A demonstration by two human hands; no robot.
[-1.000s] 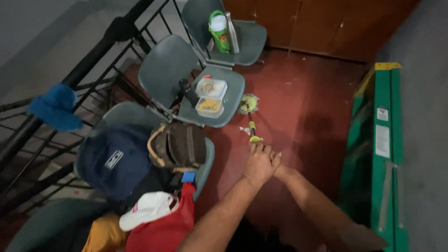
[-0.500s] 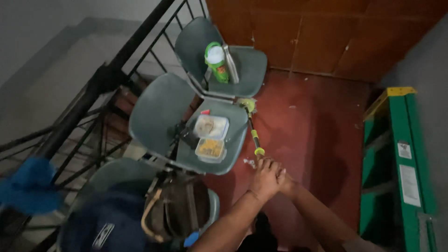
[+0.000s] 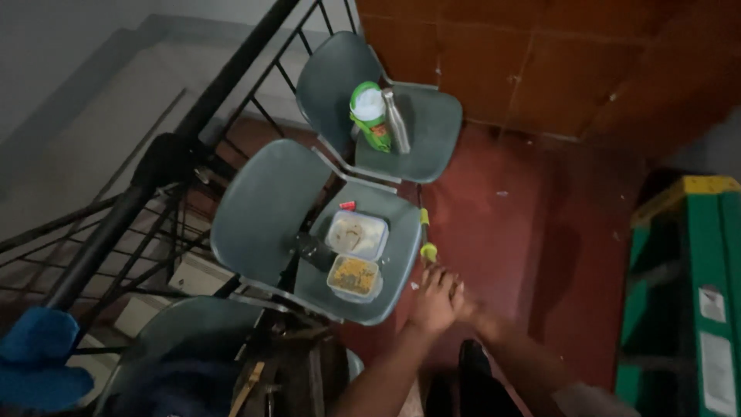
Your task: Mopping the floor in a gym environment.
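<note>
Both my hands are clasped together around the near end of a thin stick handle [image 3: 427, 250] with yellow-green grips. My left hand [image 3: 429, 303] is in front and my right hand [image 3: 465, 306] is pressed against it. The handle runs away from me along the red floor [image 3: 532, 232], beside the front edge of the middle grey chair [image 3: 270, 208]. Its far end with the head is hidden under the chairs.
The middle chair holds two plastic food boxes [image 3: 354, 256] and a dark bottle. The far chair [image 3: 432, 131] holds a green bottle [image 3: 370, 116] and a steel bottle [image 3: 397, 120]. A black stair railing [image 3: 147, 185] stands left, a green ladder [image 3: 695, 293] right, a brown bag [image 3: 270, 378] near.
The handle has slid forward: its yellow-green head, seen on the floor before, now lies hidden under the chairs. My view has tilted up and the caps have left the picture.
</note>
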